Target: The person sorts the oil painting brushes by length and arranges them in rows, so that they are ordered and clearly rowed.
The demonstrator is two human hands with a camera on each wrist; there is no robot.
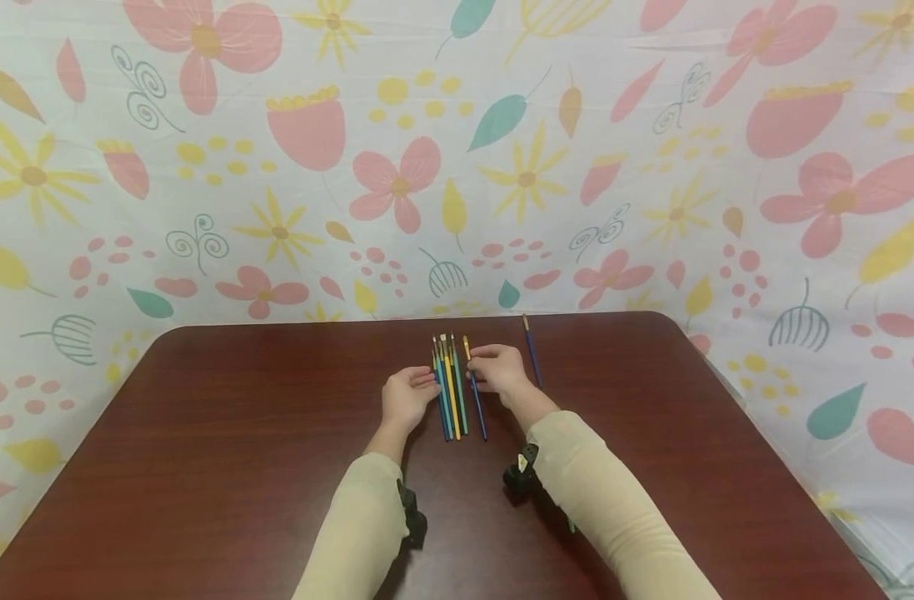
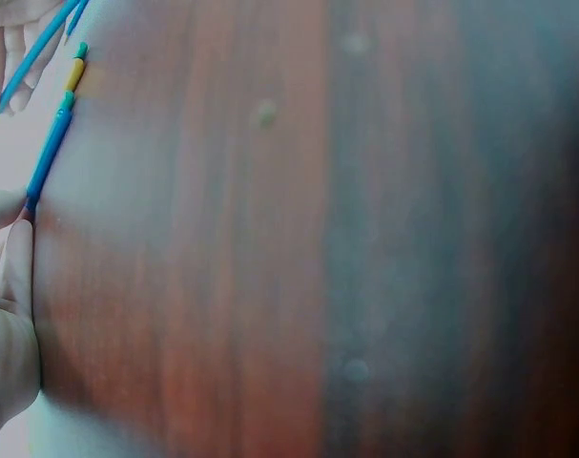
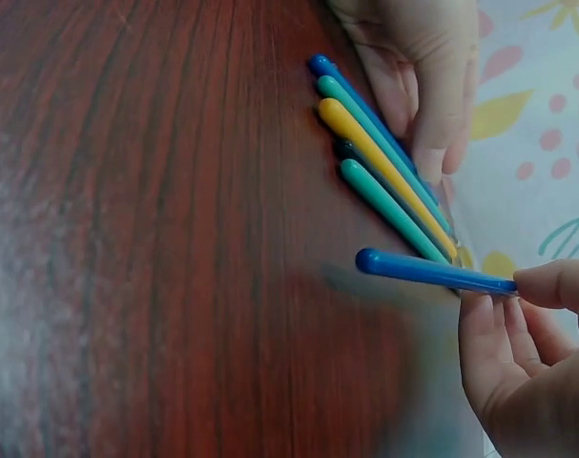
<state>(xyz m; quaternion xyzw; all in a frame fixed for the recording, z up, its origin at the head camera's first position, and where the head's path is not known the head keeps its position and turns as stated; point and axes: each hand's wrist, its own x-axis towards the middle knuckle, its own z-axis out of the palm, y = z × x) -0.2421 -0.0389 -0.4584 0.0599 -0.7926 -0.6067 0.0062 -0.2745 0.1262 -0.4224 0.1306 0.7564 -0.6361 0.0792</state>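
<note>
A blue paintbrush (image 3: 423,272) sits pinched between the right fingers (image 3: 556,283).

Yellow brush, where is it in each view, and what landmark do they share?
Head: yellow brush, just below centre.
Left wrist: yellow brush, upper left, only partly showing.
Right wrist: yellow brush, upper right of centre.
Landmark: left hand, left of centre in head, lower left in left wrist, top right in right wrist.

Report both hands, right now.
Left hand: at the side of the row of paintbrushes; whether it grips one cannot be told.
Right hand: closed, holding a blue paintbrush.
</note>
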